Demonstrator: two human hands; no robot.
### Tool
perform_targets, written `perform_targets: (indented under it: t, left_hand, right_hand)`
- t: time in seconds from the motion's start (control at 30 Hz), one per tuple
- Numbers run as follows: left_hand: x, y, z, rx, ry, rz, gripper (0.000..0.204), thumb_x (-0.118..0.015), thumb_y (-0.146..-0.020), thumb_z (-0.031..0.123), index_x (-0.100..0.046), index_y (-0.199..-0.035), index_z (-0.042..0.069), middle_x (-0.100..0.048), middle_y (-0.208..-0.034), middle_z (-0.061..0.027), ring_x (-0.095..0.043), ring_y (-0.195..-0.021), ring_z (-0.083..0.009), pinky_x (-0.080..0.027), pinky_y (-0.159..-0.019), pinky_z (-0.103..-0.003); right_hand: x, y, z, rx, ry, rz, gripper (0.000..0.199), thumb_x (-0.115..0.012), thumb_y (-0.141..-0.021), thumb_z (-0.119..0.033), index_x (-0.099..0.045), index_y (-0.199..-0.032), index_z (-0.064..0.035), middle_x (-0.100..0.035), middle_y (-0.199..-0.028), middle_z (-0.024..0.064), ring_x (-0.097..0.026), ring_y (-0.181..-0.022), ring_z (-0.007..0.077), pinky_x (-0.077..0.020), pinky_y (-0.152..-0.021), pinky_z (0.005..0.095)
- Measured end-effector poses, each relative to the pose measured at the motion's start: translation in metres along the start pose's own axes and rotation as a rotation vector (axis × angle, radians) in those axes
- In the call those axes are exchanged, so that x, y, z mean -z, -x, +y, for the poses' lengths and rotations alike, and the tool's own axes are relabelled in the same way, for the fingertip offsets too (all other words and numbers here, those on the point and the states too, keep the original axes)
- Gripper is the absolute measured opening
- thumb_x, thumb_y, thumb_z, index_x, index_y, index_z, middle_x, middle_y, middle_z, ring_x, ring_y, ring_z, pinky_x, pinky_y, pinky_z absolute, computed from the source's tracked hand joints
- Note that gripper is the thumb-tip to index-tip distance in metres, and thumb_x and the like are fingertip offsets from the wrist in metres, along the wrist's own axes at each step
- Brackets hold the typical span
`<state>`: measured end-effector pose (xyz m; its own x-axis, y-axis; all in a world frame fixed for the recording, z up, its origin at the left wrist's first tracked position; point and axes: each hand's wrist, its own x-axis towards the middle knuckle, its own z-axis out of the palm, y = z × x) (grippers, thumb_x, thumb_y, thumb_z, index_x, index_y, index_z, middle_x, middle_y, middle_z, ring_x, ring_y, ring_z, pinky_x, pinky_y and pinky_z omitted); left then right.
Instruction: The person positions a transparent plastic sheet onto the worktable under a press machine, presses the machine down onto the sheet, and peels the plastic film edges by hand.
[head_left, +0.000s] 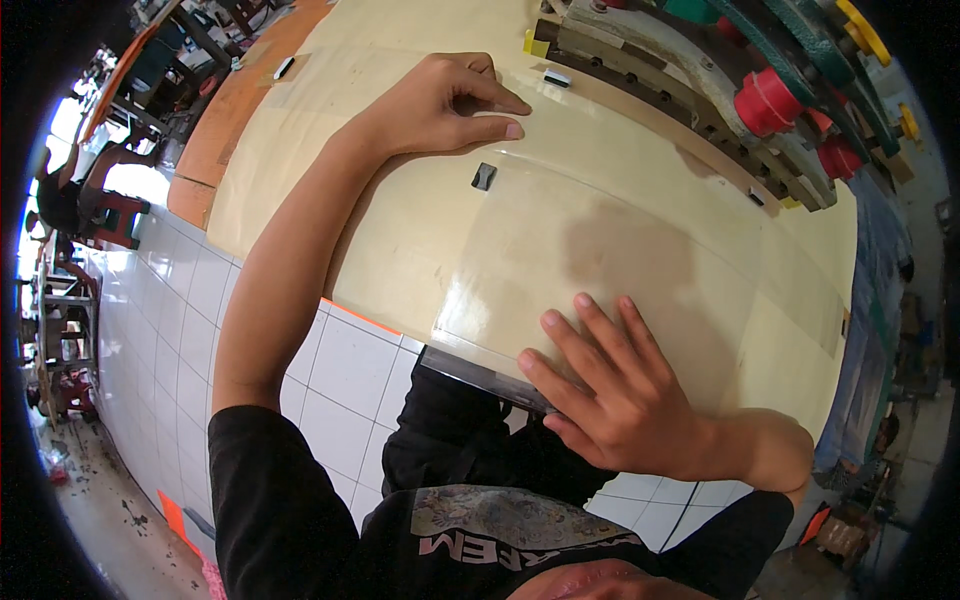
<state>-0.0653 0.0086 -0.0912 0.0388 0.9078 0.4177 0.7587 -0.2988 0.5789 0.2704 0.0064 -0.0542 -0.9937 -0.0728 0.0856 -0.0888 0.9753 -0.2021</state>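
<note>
My left hand (450,105) reaches over the cream-coloured sheet (380,230) that covers the table. Its thumb and forefinger are curved with a gap between their tips, and I see nothing between them. Just below those tips lies a small dark grey piece (484,177), flat on the sheet. My right hand (625,400) is at the sheet's near edge, fingers spread and empty. A small black and white block (557,78) sits beyond my left fingertips, close to the machine's (680,70) base.
The machine, with red parts (768,102) and green arms, fills the far right of the table. Another small block (284,68) lies at the far left, near orange-brown boards (205,150). White floor tiles (350,370) show below the table. A person (65,195) is at the left rim.
</note>
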Motion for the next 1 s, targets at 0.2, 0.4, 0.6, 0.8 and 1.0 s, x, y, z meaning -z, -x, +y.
perform_targets:
  t: [0.2,0.4,0.6,0.8,1.0]
  left_hand:
    - [0.0,0.001,0.0,0.001,-0.025,-0.003,0.027,-0.076,-0.075,0.024,-0.075,-0.095,0.007,-0.056,-0.071,-0.0062,-0.05,-0.063,-0.0152,-0.04,-0.057,-0.029]
    - [0.0,0.001,0.0,0.028,-0.022,-0.013,0.027,-0.076,-0.074,0.024,-0.075,-0.095,0.007,-0.055,-0.071,-0.0068,-0.05,-0.064,-0.0159,-0.04,-0.057,-0.03]
    - [0.004,0.001,0.005,0.024,-0.016,-0.037,0.029,-0.077,-0.076,0.019,-0.072,-0.101,0.003,-0.052,-0.069,-0.0067,-0.049,-0.067,-0.0161,-0.039,-0.059,-0.031]
    - [0.004,0.001,0.005,0.019,-0.03,-0.047,0.028,-0.077,-0.076,0.019,-0.073,-0.1,0.004,-0.052,-0.071,-0.0071,-0.048,-0.067,-0.017,-0.039,-0.06,-0.031]
    - [0.001,0.0,0.011,0.058,-0.035,-0.05,0.03,-0.077,-0.074,0.02,-0.073,-0.099,0.005,-0.052,-0.071,-0.0082,-0.048,-0.066,-0.0176,-0.039,-0.06,-0.031]
  right_hand:
    - [-0.005,0.002,-0.001,0.075,0.07,0.041,0.043,-0.061,-0.085,-0.031,-0.06,-0.121,-0.0076,-0.052,-0.131,0.0192,-0.049,-0.122,0.0402,-0.0387,-0.096,0.0621]
    - [-0.007,0.001,-0.001,0.051,0.062,0.049,0.042,-0.061,-0.085,-0.031,-0.06,-0.121,-0.0081,-0.053,-0.131,0.0186,-0.05,-0.121,0.0392,-0.038,-0.097,0.0618]
    - [-0.004,-0.001,-0.001,0.045,0.044,0.043,0.044,-0.061,-0.084,-0.031,-0.059,-0.122,-0.008,-0.052,-0.131,0.0187,-0.048,-0.123,0.0382,-0.0369,-0.099,0.0612]
    - [-0.005,0.001,-0.004,0.026,0.012,0.023,0.054,-0.066,-0.08,-0.036,-0.057,-0.125,-0.008,-0.047,-0.136,0.0196,-0.043,-0.127,0.0389,-0.0339,-0.101,0.0615]
    - [0.001,0.004,-0.002,-0.039,-0.007,0.005,0.062,-0.069,-0.076,-0.038,-0.053,-0.128,-0.0067,-0.043,-0.138,0.0213,-0.039,-0.129,0.0408,-0.0322,-0.102,0.0619]
